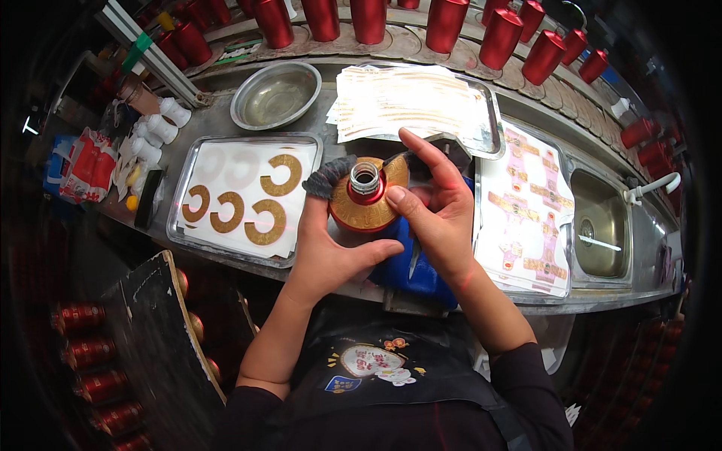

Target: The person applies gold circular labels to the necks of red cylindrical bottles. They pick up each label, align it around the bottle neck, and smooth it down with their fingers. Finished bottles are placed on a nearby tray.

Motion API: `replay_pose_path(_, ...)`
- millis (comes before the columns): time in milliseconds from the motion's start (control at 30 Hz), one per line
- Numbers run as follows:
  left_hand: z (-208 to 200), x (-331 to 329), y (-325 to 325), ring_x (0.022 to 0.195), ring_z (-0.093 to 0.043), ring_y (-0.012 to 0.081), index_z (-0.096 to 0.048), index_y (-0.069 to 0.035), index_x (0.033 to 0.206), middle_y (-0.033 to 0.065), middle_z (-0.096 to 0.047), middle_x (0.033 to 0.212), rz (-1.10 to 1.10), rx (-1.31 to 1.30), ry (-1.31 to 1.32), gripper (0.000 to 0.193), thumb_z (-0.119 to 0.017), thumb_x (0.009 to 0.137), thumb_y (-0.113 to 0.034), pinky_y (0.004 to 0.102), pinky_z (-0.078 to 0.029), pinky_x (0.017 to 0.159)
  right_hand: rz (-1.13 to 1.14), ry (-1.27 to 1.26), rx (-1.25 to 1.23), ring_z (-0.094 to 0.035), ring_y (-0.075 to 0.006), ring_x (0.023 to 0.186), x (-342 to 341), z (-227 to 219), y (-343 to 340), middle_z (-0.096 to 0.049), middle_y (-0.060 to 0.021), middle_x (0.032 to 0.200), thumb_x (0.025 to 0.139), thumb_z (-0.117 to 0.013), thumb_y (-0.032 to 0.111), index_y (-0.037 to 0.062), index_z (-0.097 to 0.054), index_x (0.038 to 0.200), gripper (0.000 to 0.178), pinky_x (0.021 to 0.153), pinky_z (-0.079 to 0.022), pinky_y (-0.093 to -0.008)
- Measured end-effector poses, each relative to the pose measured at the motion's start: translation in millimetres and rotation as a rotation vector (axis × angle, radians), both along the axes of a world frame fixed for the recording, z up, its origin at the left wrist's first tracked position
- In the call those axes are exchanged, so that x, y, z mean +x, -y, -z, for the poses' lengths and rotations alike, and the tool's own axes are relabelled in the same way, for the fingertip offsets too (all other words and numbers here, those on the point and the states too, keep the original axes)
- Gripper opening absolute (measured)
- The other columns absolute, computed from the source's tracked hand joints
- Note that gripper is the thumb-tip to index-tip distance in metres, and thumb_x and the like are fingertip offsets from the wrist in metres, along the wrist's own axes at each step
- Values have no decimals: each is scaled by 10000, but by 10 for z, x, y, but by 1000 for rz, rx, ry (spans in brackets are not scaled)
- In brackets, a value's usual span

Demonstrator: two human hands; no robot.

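Observation:
Between my hands is a red bottle (366, 198), seen from above, with an uncapped, threaded clear mouth. A gold patterned ring decal (353, 215) lies around its shoulder. My left hand (320, 255) is curled around the bottle's left side, a dark wrap on one finger and the thumb stretched out in front. My right hand (444, 225) presses its thumb on the decal at the right of the neck, its index finger raised. A gold flap of decal stands out at the upper right. Left of the bottle, a tray (174, 218) holds a sheet with several C-shaped gold decals (265, 222).
Behind are a metal bowl (277, 96), a stack of printed sheets (406, 98) on a tray and red bottles (368, 21) on a conveyor. Patterned decal sheets (523, 203) and a sink (602, 263) are at right. A blue object (421, 267) sits below my hands.

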State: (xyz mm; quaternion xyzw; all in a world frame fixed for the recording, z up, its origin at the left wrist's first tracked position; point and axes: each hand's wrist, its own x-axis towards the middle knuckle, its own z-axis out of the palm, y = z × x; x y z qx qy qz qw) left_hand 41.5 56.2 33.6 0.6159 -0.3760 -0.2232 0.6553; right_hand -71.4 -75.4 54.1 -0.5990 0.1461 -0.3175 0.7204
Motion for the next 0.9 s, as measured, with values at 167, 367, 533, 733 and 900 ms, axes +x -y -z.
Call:
replay_pose_path(167, 14, 179, 30, 1302, -544, 217, -477, -40, 1412, 98, -551, 1427, 185, 30, -75, 921, -943, 619, -105, 373, -417, 1115, 32, -5, 6, -553, 13, 770, -4, 13, 46, -616, -47, 1294, 902, -699, -9, 4, -461, 1490, 635, 704, -462, -151)
replay_pose_path(367, -114, 635, 103, 1392, -480, 292, -438, -10, 1470, 177, -429, 1550, 629, -121, -209, 1025, -939, 582, -118, 417, -402, 1142, 119, -7, 37, -564, 7, 771, -64, 34, 62, -648, -38, 1187, 930, -652, -6, -4, -490, 1464, 558, 693, -455, -144)
replay_pose_path(533, -166, 396, 33, 1318, -556, 275, -495, 1, 1428, 187, -557, 1441, 290, 12, -287, 810, -857, 767, -297, 413, -443, 1108, 94, -161, -111, -483, 11, 675, -194, 53, -37, -513, -19, 1147, 877, -748, 85, 47, -596, 1381, 528, 597, -391, -151)
replay_pose_path(733, -206, 286, 32, 1244, -606, 249, -546, 3, 1381, 173, -591, 1405, 213, 76, -302, 706, -802, 772, -247, 394, -468, 1072, 48, -221, -117, -364, 14, 600, -154, 88, -18, -480, 2, 1037, 806, -804, 124, 74, -651, 1263, 485, 534, -313, -150)
replay_pose_path(900, -213, 277, 45, 1235, -612, 252, -558, 7, 1355, 175, -588, 1408, 207, 67, -273, 667, -781, 778, -242, 395, -474, 1061, -2, -224, -62, -484, 7, 679, -137, 81, 26, -538, -18, 1140, 839, -786, 107, 17, -612, 1280, 482, 615, -406, -150)
